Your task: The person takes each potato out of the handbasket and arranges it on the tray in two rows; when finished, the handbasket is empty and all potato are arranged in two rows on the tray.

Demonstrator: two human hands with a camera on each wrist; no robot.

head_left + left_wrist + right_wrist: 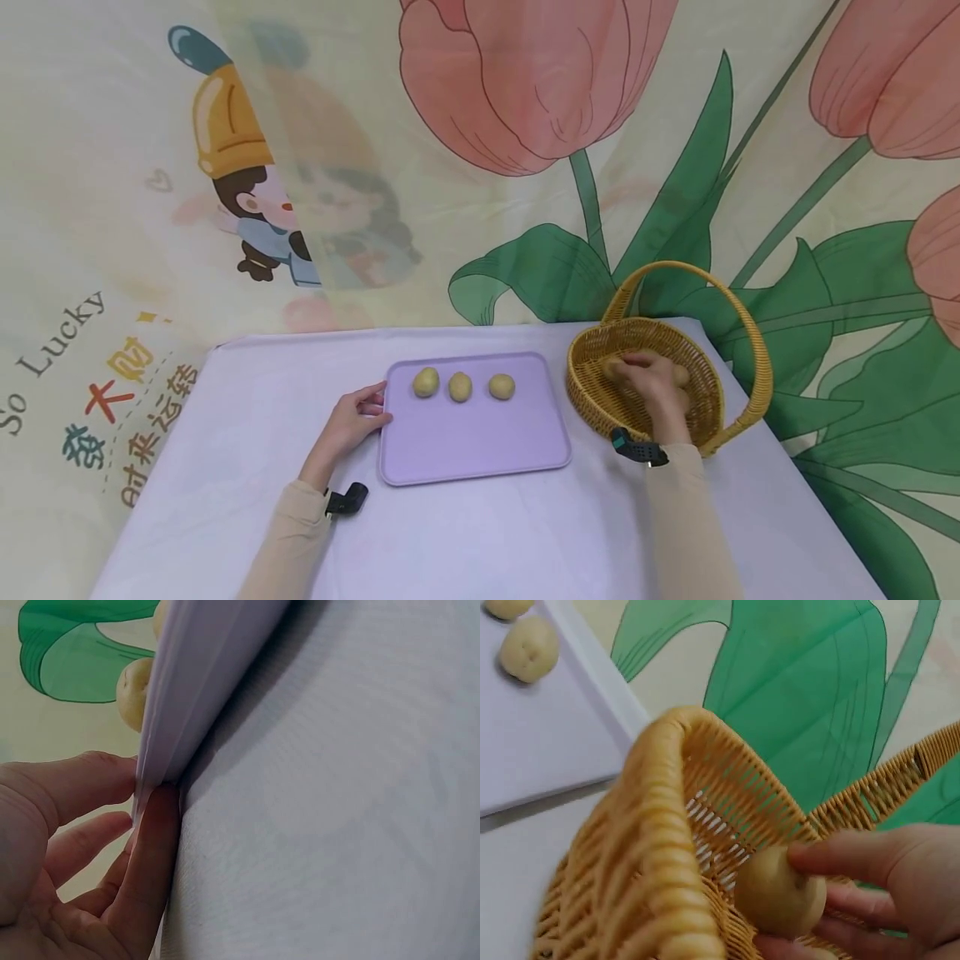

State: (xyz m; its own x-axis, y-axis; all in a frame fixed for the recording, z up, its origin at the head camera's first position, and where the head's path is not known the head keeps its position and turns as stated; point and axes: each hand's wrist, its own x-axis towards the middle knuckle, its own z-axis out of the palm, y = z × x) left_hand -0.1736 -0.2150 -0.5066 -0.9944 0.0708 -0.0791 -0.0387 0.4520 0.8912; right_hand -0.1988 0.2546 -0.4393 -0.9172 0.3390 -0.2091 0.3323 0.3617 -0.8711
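Observation:
A lilac tray lies on the table with three potatoes in a row near its far side: the left one, the middle one and the right one. At the tray's left edge, my left hand pinches the rim; the left wrist view has the thumb over the rim and a finger beneath it. My right hand reaches into a wicker basket. Between its thumb and fingers it grips a potato, inside the basket wall. More potatoes lie in the basket, partly hidden by this hand.
The basket's tall arched handle leans out to the right. A white cloth covers the table. Behind its far edge hangs a backdrop printed with tulips and cartoon figures. Each wrist wears a small black camera.

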